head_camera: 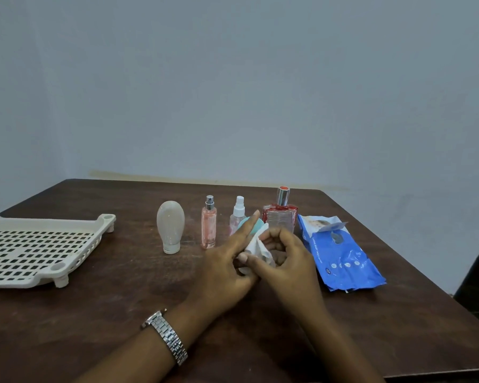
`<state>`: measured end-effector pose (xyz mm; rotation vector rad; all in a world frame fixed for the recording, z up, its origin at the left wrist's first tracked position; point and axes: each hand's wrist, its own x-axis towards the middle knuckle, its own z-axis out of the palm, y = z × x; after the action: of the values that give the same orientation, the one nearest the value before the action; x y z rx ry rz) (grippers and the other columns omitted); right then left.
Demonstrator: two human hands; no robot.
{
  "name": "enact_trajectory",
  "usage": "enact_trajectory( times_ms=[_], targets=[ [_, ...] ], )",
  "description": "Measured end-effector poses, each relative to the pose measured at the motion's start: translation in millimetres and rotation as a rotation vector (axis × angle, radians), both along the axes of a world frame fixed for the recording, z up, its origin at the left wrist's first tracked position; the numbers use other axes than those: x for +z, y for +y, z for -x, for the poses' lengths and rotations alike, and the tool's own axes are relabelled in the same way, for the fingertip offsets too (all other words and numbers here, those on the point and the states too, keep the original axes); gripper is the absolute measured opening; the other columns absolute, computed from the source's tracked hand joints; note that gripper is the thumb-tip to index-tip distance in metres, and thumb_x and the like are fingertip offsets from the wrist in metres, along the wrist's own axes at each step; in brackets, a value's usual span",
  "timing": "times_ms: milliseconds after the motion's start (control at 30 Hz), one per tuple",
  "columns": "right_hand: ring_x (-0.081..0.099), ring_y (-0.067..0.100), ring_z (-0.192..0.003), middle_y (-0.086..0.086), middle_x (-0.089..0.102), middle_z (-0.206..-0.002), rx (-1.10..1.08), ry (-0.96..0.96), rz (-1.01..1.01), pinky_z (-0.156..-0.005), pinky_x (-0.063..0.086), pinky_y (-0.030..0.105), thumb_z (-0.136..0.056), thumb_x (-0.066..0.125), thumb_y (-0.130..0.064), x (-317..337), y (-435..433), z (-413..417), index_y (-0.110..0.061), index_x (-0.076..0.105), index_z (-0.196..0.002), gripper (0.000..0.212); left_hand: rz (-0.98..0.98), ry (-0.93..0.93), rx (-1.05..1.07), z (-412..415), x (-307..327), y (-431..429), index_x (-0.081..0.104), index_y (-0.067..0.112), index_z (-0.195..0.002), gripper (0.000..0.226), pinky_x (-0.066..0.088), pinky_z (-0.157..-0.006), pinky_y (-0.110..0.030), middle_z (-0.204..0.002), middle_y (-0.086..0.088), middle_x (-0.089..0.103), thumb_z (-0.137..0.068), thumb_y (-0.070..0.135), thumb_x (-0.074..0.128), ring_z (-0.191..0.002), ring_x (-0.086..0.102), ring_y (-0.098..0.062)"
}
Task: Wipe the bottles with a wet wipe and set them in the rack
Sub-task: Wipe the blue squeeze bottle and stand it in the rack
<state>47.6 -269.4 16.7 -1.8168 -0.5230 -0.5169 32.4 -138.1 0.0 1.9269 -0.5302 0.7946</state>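
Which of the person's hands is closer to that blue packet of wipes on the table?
The right. The right hand is just beside the blue packet, not touching it. The left hand is farther, on the far side of the wet wipe that both hold.

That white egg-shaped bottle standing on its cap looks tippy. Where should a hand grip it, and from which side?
Probably round the wide upper body of the white bottle, from above or the rack side: it stands upright on a narrow cap, and the pink spray bottle stands near on its other side.
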Motion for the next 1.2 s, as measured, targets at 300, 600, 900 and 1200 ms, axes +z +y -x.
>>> enact_trajectory(
  times_ms=[300,600,900,1200],
  targets=[
    [0.057,-0.001,-0.061,0.0,0.057,-0.076,0.119,0.254,-0.359,-0.054,0.047,0.015,-0.087,0.058,-0.002,16,-19,-20,-0.012,0.051,-0.077,0.016,0.169,-0.037,-0.037,-1,7,6,0.041,0.037,-0.13,0.082,0.055,-0.068,-0.017,-0.105,0.009,0.069,-0.067,0.008,0.085,-0.079,0.07,-0.004],
    [0.065,0.024,-0.087,0.02,0.062,-0.107,0.15,0.508,-0.523,-0.069,0.057,0.026,-0.092,0.045,0.007,9,-40,-53,-0.01,0.051,-0.083,0.02,0.086,0.412,0.047,-29,-8,29,0.037,0.038,-0.124,0.085,0.044,-0.082,-0.008,-0.116,0.016,0.056,-0.059,0.023,0.09,-0.101,0.054,0.007],
    [0.067,0.012,-0.078,0.003,0.072,-0.084,0.085,0.429,-0.223,-0.067,0.053,0.022,-0.076,0.07,-0.035,-11,-31,-42,-0.011,0.068,-0.091,0.029,-0.138,0.545,0.005,-39,-4,20,0.052,0.021,-0.131,0.069,0.043,-0.069,0.001,-0.115,0.012,0.06,-0.07,0.023,0.084,-0.09,0.055,0.009],
    [0.067,0.002,-0.08,-0.008,0.071,-0.085,0.012,0.182,-0.092,-0.067,0.05,0.015,-0.084,0.066,-0.007,-22,-31,-29,-0.027,0.059,-0.1,0.027,-0.07,0.611,-0.02,-34,-6,22,0.063,0.021,-0.116,0.053,0.045,-0.064,-0.003,-0.093,0.019,0.064,-0.068,0.03,0.084,-0.079,0.06,0.019]
  ],
)
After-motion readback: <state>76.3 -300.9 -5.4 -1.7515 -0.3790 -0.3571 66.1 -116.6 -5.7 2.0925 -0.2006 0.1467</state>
